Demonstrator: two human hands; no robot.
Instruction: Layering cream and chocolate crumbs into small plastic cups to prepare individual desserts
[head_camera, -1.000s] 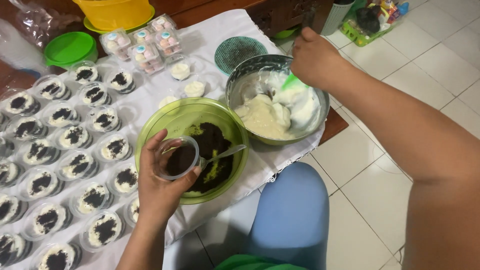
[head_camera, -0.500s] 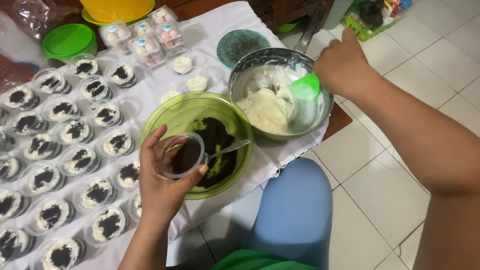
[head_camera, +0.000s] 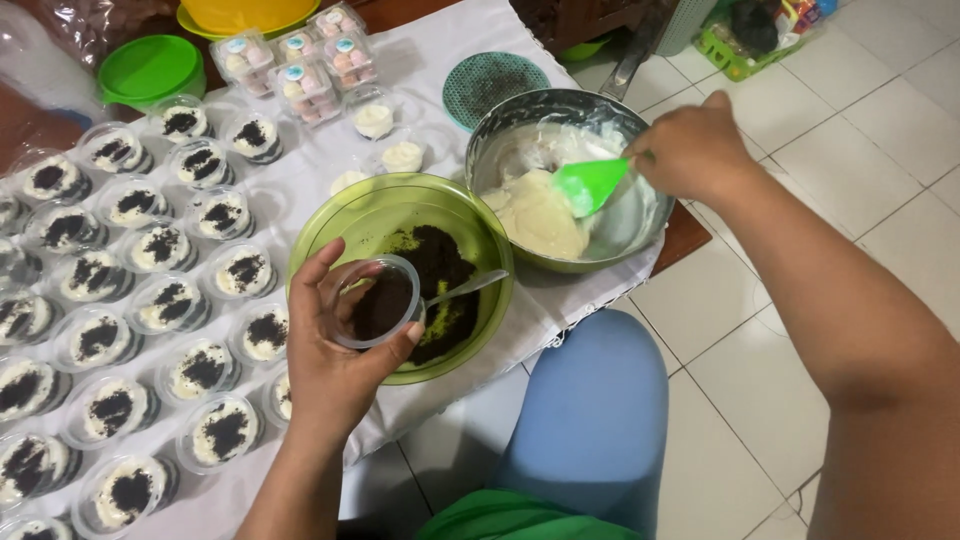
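- Desk (head_camera: 330, 180): covered with a white cloth, carrying rows of filled cups.
- Steel bowl (head_camera: 640, 215): holds pale cream.
- Green bowl (head_camera: 360, 215): holds dark crumbs and a spoon (head_camera: 465, 288).
- Right hand (head_camera: 690, 150): closed around a green spatula (head_camera: 590, 185) over the cream.
- Left hand (head_camera: 330, 350): grips a small clear cup (head_camera: 380, 300) of crumbs above the green bowl.

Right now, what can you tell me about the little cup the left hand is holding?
The small clear plastic cup is round and see-through, with a thin rim. It has dark crumbs covering its bottom. The left hand holds it from below and the side, fingers wrapped around it, tilted slightly toward the camera. It sits just over the near edge of the green bowl of dark crumbs, close to the bowl's metal spoon. No cream shows in it.
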